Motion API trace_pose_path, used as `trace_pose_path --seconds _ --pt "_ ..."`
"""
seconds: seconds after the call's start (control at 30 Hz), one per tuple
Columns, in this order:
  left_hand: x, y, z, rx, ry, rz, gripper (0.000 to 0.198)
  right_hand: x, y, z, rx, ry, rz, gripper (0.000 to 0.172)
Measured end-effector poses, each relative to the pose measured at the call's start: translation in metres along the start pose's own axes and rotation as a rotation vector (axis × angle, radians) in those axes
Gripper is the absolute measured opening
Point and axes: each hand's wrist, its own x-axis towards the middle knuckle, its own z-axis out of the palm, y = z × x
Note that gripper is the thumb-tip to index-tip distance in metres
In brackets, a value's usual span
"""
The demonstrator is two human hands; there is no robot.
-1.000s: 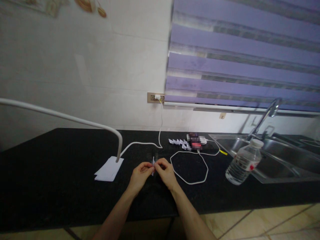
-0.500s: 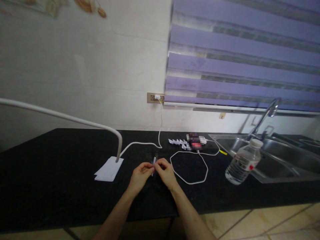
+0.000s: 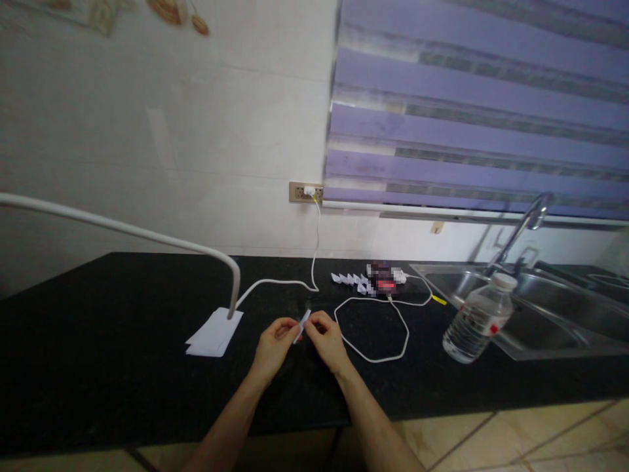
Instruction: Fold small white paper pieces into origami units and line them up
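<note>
Both of my hands meet over the middle of the black countertop (image 3: 98, 341). My left hand (image 3: 274, 346) and my right hand (image 3: 327, 339) pinch a small folded piece of white paper (image 3: 301, 325) between their fingertips, just above the counter. The paper tilts to the right. A row of several small folded white paper pieces (image 3: 350, 279) lies farther back on the counter. A stack of white paper sheets (image 3: 215, 332) lies to the left of my hands.
A white lamp arm (image 3: 147, 236) bends down onto the paper stack. A white cable (image 3: 383, 341) loops on the counter from a wall socket (image 3: 305, 192). A plastic water bottle (image 3: 477, 319) lies at the edge of a steel sink (image 3: 540, 314) with a tap (image 3: 521, 229).
The small paper piece stood nearly upright between my fingers before; now it tilts to the right. My hands have stayed in the same place.
</note>
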Motion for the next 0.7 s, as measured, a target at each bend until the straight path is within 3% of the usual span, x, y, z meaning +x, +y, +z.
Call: trace_pose_path --seconds 0.13,0.37,0.57,0.7 --pt "-0.0024 -0.0037 0.0006 0.176 0.091 0.178 0.014 -0.0004 0.0038 0.0015 -0.063 0.038 -0.028 0.014" --pt "-0.0067 -0.0089 0.0026 0.564 0.061 0.482 0.013 -0.0049 0.0078 0.0057 -0.227 0.06 0.068 0.011" --pt "-0.0087 -0.0098 0.0056 0.861 0.152 0.521 0.015 -0.0072 0.0058 0.0078 -0.226 -0.006 0.039 0.01" --pt "-0.009 -0.0102 0.0057 0.936 0.193 0.554 0.007 -0.0075 0.0043 0.0081 -0.253 0.016 0.04 0.011"
